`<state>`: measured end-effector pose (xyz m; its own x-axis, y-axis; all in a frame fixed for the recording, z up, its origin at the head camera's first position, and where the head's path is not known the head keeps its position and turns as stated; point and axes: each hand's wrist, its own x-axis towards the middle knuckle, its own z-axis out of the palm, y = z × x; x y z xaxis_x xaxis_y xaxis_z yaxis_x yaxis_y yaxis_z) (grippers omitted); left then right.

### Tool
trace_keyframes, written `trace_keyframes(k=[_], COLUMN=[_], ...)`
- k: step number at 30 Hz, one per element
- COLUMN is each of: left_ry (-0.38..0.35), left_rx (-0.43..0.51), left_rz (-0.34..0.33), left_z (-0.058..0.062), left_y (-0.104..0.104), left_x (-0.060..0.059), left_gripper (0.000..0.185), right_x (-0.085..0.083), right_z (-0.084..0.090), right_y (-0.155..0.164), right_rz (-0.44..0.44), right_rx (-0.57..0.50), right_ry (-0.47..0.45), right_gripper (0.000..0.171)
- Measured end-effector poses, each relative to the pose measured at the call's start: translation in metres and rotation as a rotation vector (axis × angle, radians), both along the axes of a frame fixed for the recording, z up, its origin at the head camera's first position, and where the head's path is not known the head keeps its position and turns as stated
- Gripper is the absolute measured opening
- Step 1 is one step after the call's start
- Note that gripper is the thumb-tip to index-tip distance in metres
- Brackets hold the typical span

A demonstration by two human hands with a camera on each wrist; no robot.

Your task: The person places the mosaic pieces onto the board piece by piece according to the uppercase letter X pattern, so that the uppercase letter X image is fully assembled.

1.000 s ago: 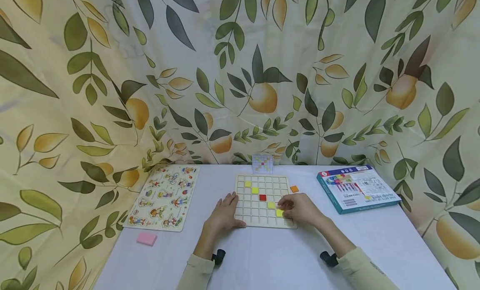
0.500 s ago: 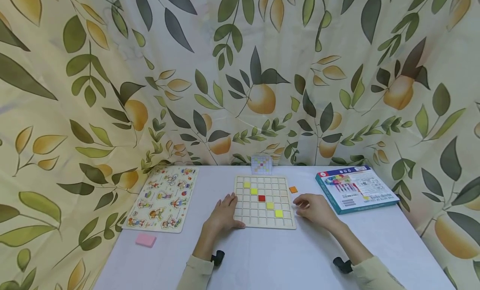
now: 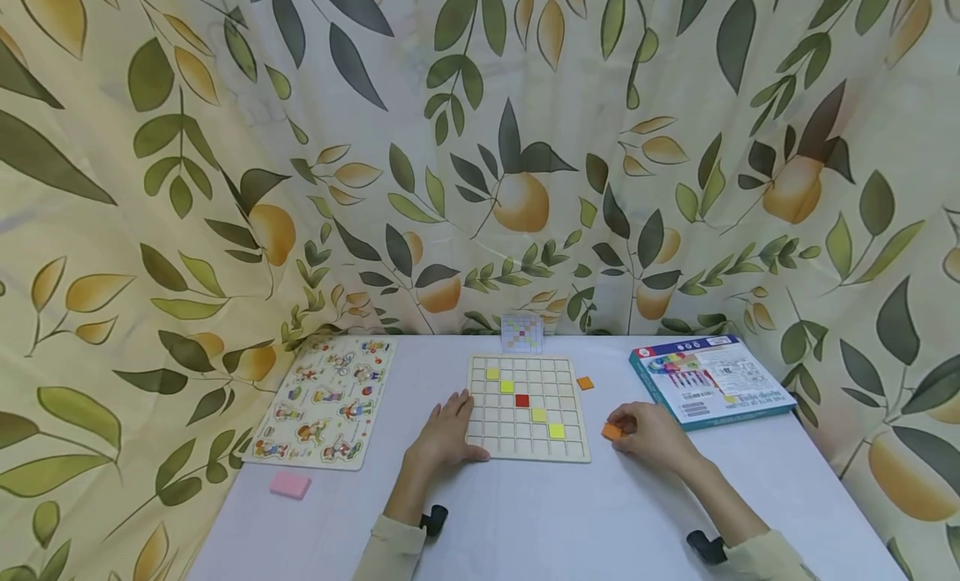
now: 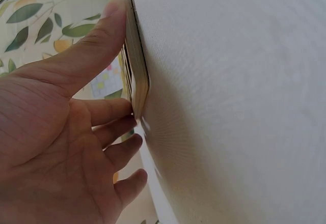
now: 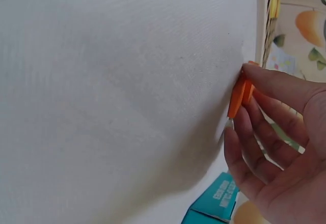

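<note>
A pale wooden grid board (image 3: 487,443) lies on the table with several yellow tiles (image 3: 556,431) and one red tile (image 3: 522,401) forming a diagonal in its squares. My left hand (image 3: 444,433) rests at the board's near left corner. Its thumb and fingertips touch the edge (image 4: 136,71), fingers fairly straight. Right of the board, my right hand (image 3: 651,438) pinches an orange tile (image 3: 611,432) by thumb and fingers, low over the tabletop. The right wrist view shows this orange tile (image 5: 237,95) under the thumb tip. A second orange tile (image 3: 585,383) lies beside the board's right edge.
A small card with a coloured grid pattern (image 3: 522,334) stands behind the board. At left lie a picture board with cartoon children (image 3: 322,406) and a pink block (image 3: 290,484). A teal-edged box (image 3: 712,381) lies at right. A leaf-and-fruit patterned curtain (image 3: 480,272) hangs around the table.
My right hand has moved right, off the board's lower yellow tile, and now grips an orange tile beside the board. The left hand stays at the board's corner.
</note>
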<state>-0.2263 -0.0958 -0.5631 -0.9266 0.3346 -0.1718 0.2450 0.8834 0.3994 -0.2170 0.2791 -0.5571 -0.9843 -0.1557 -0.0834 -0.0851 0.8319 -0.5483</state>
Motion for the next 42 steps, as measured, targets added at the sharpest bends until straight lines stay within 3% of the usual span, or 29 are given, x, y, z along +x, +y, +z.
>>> trace_keyframes(k=[7,18,36,42], left_ry=[0.003,-0.01,-0.005,-0.012], left_rx=[0.019,0.036,0.042,0.051], left_rz=[0.006,0.008,0.016,0.021], left_z=[-0.002,-0.002,-0.004,-0.001], left_y=[-0.001,-0.001,-0.002,-0.002], left_x=[0.0,0.001,0.0,0.0], left_gripper=[0.107,0.107,0.107,0.107], right_x=[-0.003,-0.018,-0.064,-0.083], right_z=[-0.004,0.005,0.007,0.006], right_y=[0.001,-0.012,-0.053,-0.064], right_rz=[0.005,0.032,0.083,0.028], right_rx=[-0.03,-0.087,-0.133,-0.155], right_ry=[0.024,0.091,0.107,0.052], right_gripper=[0.031,0.028,0.03,0.03])
